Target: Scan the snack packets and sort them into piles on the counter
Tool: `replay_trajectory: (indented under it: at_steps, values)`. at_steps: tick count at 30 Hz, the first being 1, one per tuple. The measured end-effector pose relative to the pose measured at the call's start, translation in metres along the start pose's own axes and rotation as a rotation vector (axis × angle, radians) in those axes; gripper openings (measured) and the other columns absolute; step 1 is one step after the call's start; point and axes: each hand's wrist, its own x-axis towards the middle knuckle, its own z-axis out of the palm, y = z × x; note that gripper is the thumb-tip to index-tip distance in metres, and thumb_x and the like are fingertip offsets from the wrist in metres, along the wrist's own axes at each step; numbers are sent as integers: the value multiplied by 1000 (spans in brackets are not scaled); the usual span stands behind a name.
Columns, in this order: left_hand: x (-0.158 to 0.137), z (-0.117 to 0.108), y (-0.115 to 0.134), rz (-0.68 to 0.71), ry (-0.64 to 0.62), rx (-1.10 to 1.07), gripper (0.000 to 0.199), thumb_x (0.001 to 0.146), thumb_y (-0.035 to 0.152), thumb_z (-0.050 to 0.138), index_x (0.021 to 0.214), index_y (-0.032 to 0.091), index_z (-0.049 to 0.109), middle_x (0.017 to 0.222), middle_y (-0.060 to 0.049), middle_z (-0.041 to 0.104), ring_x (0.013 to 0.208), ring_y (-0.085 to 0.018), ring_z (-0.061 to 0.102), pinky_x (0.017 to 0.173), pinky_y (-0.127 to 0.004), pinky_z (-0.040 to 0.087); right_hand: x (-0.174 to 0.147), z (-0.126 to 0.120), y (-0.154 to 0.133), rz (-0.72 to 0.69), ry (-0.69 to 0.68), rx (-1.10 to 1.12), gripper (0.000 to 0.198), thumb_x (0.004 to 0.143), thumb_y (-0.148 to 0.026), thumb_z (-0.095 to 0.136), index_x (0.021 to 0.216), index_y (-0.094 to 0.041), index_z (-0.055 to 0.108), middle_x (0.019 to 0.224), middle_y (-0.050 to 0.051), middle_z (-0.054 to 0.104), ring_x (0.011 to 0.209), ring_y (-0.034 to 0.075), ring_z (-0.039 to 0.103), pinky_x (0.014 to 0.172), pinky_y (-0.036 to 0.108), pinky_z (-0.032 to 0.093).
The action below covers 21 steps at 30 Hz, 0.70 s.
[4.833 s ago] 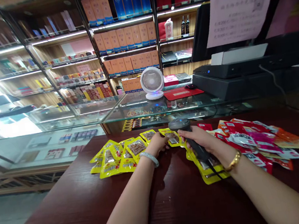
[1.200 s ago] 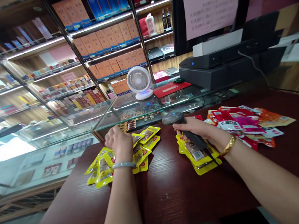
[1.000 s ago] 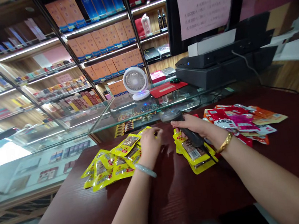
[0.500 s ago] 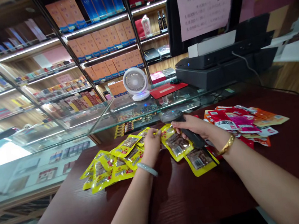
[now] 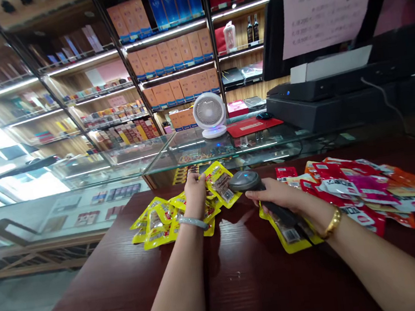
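Observation:
My left hand (image 5: 196,193) pinches the edge of a yellow snack packet (image 5: 221,184) with a clear brown window and a barcode, held up above the pile. Under and beside that hand lies a heap of yellow snack packets (image 5: 159,224). My right hand (image 5: 273,195) is wrapped round the handle of a black barcode scanner (image 5: 246,180), its head close to the held packet's right edge. Below the right hand another yellow packet (image 5: 291,236) lies on the dark brown table (image 5: 231,284), partly hidden by hand and scanner.
Red, pink and orange packets (image 5: 363,189) are piled at the right of the table. Behind it stand a glass display counter (image 5: 187,150), a white fan (image 5: 210,115), a red mat (image 5: 255,126) and a black cash-register unit (image 5: 311,105). Stocked shelves (image 5: 176,53) line the back.
The left hand has moved left and now lifts a yellow packet from the heap. A packet that was under the scanner lies lower right with the other. The camera view has swung left.

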Motion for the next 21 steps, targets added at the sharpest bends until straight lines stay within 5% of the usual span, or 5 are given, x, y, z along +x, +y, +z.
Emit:
replay_trajectory:
  at_steps: [4, 15, 21]
  values:
    - [-1, -3, 2, 37, -72, 160, 19, 83, 39, 57, 77, 22, 50, 55, 6, 51, 38, -12, 51, 41, -23, 40, -2, 4, -2, -21, -6, -6, 45, 74, -58, 77, 70, -19, 55, 48, -4, 56, 42, 11, 54, 46, 25, 49]
    - [3, -7, 0, -15, 75, 163, 19, 85, 41, 54, 86, 22, 56, 67, 1, 60, 48, -13, 55, 47, -24, 41, 6, 11, 13, -90, -213, -189, 41, 80, -57, 70, 79, -18, 58, 51, -3, 60, 41, 12, 57, 42, 22, 44]
    - [6, -29, 5, 54, 162, 389, 22, 88, 41, 53, 94, 22, 63, 87, -6, 70, 79, -21, 65, 67, -29, 46, 3, 8, 9, -77, -146, -120, 44, 77, -58, 73, 83, -17, 59, 54, -3, 59, 42, 12, 57, 42, 22, 45]
